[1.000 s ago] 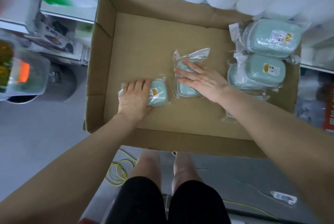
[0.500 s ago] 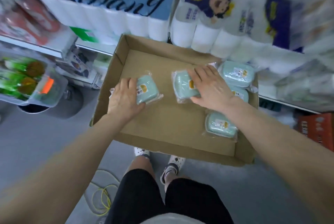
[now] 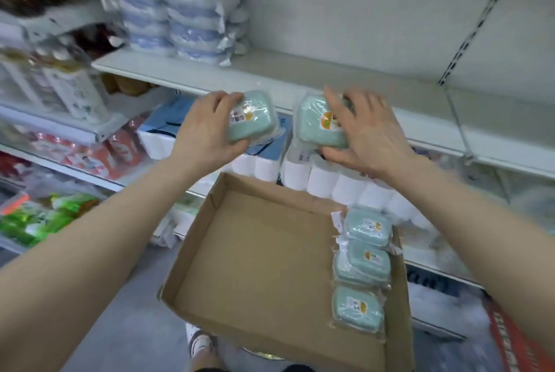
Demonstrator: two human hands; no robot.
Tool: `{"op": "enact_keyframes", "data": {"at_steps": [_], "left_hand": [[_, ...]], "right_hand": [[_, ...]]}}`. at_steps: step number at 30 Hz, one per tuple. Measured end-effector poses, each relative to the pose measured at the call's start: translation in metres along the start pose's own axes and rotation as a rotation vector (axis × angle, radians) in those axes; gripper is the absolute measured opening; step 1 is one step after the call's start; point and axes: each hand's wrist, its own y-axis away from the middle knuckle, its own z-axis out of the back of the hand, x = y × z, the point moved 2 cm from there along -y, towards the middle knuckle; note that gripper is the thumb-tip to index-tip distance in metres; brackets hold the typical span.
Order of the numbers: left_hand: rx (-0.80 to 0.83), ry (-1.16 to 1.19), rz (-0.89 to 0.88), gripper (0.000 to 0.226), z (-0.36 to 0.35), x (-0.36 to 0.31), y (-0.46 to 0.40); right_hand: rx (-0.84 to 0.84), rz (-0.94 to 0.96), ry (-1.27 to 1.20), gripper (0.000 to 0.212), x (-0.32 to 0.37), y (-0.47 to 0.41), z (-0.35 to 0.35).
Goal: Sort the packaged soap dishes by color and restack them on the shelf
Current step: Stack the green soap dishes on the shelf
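While both arms reach up toward the white shelf [image 3: 300, 77], each hand carries one wrapped green soap dish in front of the shelf edge. L hand [image 3: 207, 131] has fingers curled over the top and thumb under the left green soap dish [image 3: 252, 119]; R hand [image 3: 363, 137] grips the right green soap dish [image 3: 318, 125] w/ spread fingers on top, thumb below. The two dishes are near each other, not touching.

On the shelf, back left, sit two stacks of blue packaged soap dishes [image 3: 180, 20], blurred, so prob. same item in blue. Nothing lies between the hands and the bare shelf surface. Behind and under the hands: toilet-roll packs [image 3: 324, 179] on a lower shelf. Far left, blurry bottles [image 3: 72, 83] and red packs [image 3: 90, 155].

Below, open cardboard box [image 3: 255, 251] holds three more green soap dishes [image 3: 360, 263] in a row along its right wall, overlapping slightly.
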Motion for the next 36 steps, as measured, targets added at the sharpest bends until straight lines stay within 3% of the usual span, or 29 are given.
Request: {"op": "enact_keyframes", "data": {"at_steps": [10,16,23,27,32,36], "left_hand": [[0.275,-0.034,-0.128,0.079,-0.031,0.018,-0.158],[0.395,-0.059,-0.214,0.067,-0.079,0.019,-0.239],[0.485,0.048,-0.267,0.067,-0.133,0.020,-0.291],[0.493,0.104,-0.302,0.053,-0.150,0.028,-0.305],[0.424,0.030,-0.357,0.058,-0.170,0.033,-0.315],[0.357,0.060,-0.349,0.057,-0.181,0.033,-0.314]], "right_hand": [[0.052,-0.352,-0.107,0.086,-0.059,-0.080,-0.019],[0.113,-0.497,-0.069,0.083,-0.099,-0.103,-0.043],[0.288,-0.534,-0.130,0.076,-0.142,-0.141,-0.084],[0.342,-0.488,-0.181,0.073,-0.148,-0.164,-0.110],[0.400,-0.447,-0.239,0.060,-0.164,-0.180,-0.138],[0.388,-0.382,-0.193,0.067,-0.170,-0.181,-0.156]]}}
